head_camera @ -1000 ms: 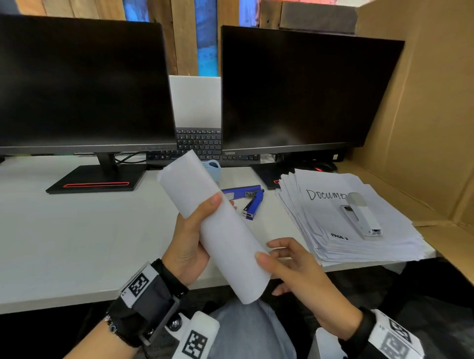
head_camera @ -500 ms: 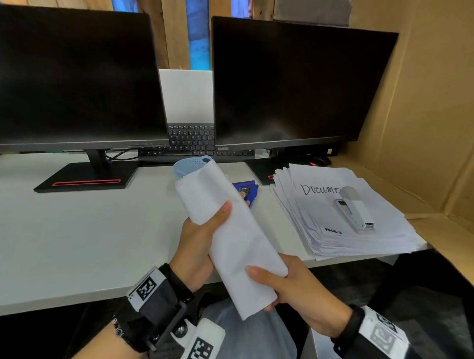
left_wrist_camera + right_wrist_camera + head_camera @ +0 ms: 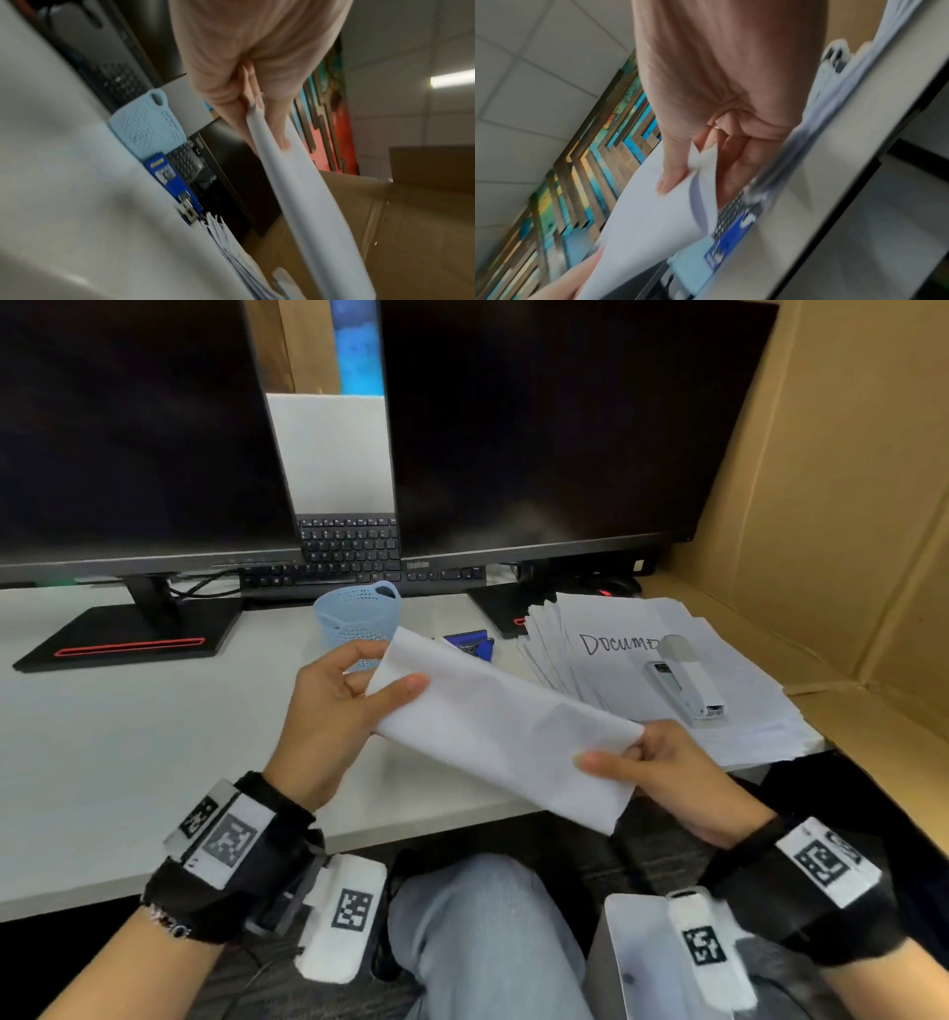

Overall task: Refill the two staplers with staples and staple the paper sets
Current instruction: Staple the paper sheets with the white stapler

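Note:
Both hands hold a curled set of white paper (image 3: 500,726) above the desk's front edge. My left hand (image 3: 354,690) pinches its upper left end, thumb on top; the paper (image 3: 295,192) runs away from the fingers in the left wrist view. My right hand (image 3: 642,757) pinches the lower right end, where the sheets (image 3: 700,182) part slightly. A blue stapler (image 3: 470,643) lies on the desk behind the paper, mostly hidden. A white stapler (image 3: 685,677) rests on a fanned paper stack (image 3: 642,670) marked "Docume" at the right.
A light blue perforated basket (image 3: 359,616) stands behind my left hand. Two dark monitors (image 3: 539,428) and a keyboard (image 3: 354,549) fill the back of the white desk (image 3: 128,762). A cardboard wall (image 3: 832,480) closes the right side.
The paper set has swung from nearly upright to lying across, left end high. My right hand slid out to its lower right end. The view has moved closer.

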Tool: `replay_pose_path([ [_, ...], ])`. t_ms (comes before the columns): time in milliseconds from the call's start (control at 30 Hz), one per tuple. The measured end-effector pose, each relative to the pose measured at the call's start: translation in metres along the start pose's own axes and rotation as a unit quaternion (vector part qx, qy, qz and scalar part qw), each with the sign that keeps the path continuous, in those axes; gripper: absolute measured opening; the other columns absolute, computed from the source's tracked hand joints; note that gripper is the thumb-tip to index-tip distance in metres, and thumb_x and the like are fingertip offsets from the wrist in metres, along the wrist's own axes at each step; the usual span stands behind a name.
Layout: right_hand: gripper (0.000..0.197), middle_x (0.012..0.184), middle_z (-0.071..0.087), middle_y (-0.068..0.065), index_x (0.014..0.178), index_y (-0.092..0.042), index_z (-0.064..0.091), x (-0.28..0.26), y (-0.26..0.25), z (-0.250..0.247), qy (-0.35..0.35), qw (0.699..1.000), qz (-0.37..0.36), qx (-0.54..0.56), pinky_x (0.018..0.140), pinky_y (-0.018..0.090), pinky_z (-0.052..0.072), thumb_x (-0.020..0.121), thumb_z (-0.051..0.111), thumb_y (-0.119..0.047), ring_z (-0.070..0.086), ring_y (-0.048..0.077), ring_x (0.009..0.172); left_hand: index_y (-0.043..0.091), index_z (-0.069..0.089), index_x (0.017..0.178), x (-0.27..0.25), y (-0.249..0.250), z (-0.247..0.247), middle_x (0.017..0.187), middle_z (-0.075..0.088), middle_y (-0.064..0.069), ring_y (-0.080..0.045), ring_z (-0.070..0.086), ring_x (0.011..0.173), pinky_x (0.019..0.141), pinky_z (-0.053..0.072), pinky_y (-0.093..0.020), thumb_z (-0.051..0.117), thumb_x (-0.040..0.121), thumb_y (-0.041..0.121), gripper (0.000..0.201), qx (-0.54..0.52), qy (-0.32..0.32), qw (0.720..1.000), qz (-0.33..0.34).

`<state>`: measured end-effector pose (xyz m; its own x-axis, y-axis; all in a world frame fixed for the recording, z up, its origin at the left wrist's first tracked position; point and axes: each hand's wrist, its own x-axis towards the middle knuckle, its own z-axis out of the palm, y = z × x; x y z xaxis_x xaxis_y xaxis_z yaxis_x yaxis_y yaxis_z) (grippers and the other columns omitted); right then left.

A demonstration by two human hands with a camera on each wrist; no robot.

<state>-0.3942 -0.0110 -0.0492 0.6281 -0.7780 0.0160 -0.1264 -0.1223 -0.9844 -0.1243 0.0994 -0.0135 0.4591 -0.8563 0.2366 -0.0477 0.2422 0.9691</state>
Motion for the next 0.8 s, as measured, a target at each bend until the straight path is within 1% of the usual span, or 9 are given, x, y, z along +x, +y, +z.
replay_pose_path([
  [67,0.029,0.102,0.076,0.007,0.108,-0.009,0.072,-0.002,-0.01,-0.02,0.014,1.0,-0.004,-0.024,0.074,0.032,0.059,0.08,0.069,-0.015,0.072,0.021,0.095,0.014,0.067,0.1,-0.004,0.001,0.001,0.083,0.077,-0.005,-0.016,0.073,0.073,0.059,0.057,-0.025,0.076,0.074,0.004,0.029,0.069,-0.076,0.995,-0.018],
  [133,0.022,0.099,0.077,0.006,0.099,-0.012,0.076,-0.005,-0.02,-0.041,0.018,0.999,0.0,-0.043,0.067,0.026,0.058,0.078,0.069,-0.014,0.073,0.021,0.091,0.015,0.068,0.092,-0.01,-0.001,0.006,0.078,0.076,-0.002,-0.016,0.073,0.071,0.059,0.058,-0.026,0.08,0.07,0.003,0.028,0.13,-0.149,0.98,-0.04],
  [200,0.018,0.095,0.077,0.009,0.089,-0.015,0.08,-0.01,-0.029,-0.059,0.007,0.997,0.007,-0.071,0.066,0.023,0.058,0.075,0.07,-0.012,0.074,0.021,0.086,0.011,0.068,0.085,-0.02,-0.01,0.017,0.08,0.075,-0.009,-0.023,0.073,0.075,0.065,0.06,-0.036,0.084,0.067,0.006,0.025,0.167,-0.208,0.962,-0.056],
  [300,0.017,0.093,0.077,0.007,0.087,-0.018,0.08,-0.018,-0.041,-0.083,-0.022,0.987,0.029,-0.155,0.067,0.018,0.057,0.073,0.072,-0.013,0.075,0.019,0.08,0.003,0.067,0.092,-0.037,-0.028,0.036,0.091,0.072,-0.02,-0.036,0.07,0.088,0.071,0.06,-0.049,0.087,0.067,0.016,0.035,0.185,-0.271,0.942,-0.074],
  [433,0.025,0.094,0.078,0.005,0.089,-0.02,0.08,-0.032,-0.046,-0.103,-0.074,0.965,0.098,-0.23,0.072,0.024,0.059,0.067,0.086,-0.029,0.075,0.019,0.083,0.015,0.069,0.096,-0.056,-0.052,0.063,0.089,0.072,-0.003,-0.015,0.069,0.085,0.069,0.059,-0.031,0.084,0.071,0.02,0.03,0.216,-0.333,0.916,-0.065],
  [533,0.034,0.097,0.077,0.006,0.093,-0.019,0.08,-0.043,-0.041,-0.108,-0.09,0.953,0.154,-0.246,0.073,0.027,0.06,0.063,0.086,-0.035,0.074,0.024,0.089,0.031,0.06,0.087,-0.064,-0.067,0.079,0.081,0.065,0.015,0.006,0.058,0.074,0.064,0.042,-0.009,0.082,0.073,0.026,0.026,0.264,-0.401,0.875,-0.063],
  [633,0.009,0.085,0.078,-0.003,0.083,-0.022,0.081,-0.054,-0.035,-0.11,-0.079,0.937,0.187,-0.283,0.068,0.02,0.057,0.075,0.076,-0.024,0.074,0.014,0.075,0.021,0.059,0.102,-0.065,-0.088,0.098,0.097,0.065,0.009,-0.005,0.06,0.088,0.075,0.047,-0.015,0.079,0.077,0.029,0.033,0.308,-0.445,0.837,-0.079],
  [700,0.015,0.059,0.067,-0.014,0.067,-0.033,0.077,-0.058,-0.028,-0.115,-0.059,0.894,0.203,-0.395,0.053,0.01,0.042,0.081,0.074,-0.029,0.059,0.0,0.051,0.02,0.05,0.129,-0.065,-0.099,0.109,0.121,0.06,-0.002,-0.016,0.059,0.106,0.09,0.048,-0.023,0.075,0.081,0.027,0.055,0.321,-0.461,0.82,-0.114],
  [800,0.02,0.061,0.063,-0.011,0.065,-0.034,0.066,-0.054,-0.005,-0.124,-0.045,0.76,0.251,-0.597,0.056,0.017,0.036,0.082,0.07,-0.043,0.055,0.004,0.057,0.026,0.027,0.147,-0.064,-0.11,0.125,0.145,0.041,-0.008,-0.021,0.048,0.126,0.097,0.04,-0.021,0.072,0.084,0.022,0.077,0.336,-0.49,0.789,-0.155],
])
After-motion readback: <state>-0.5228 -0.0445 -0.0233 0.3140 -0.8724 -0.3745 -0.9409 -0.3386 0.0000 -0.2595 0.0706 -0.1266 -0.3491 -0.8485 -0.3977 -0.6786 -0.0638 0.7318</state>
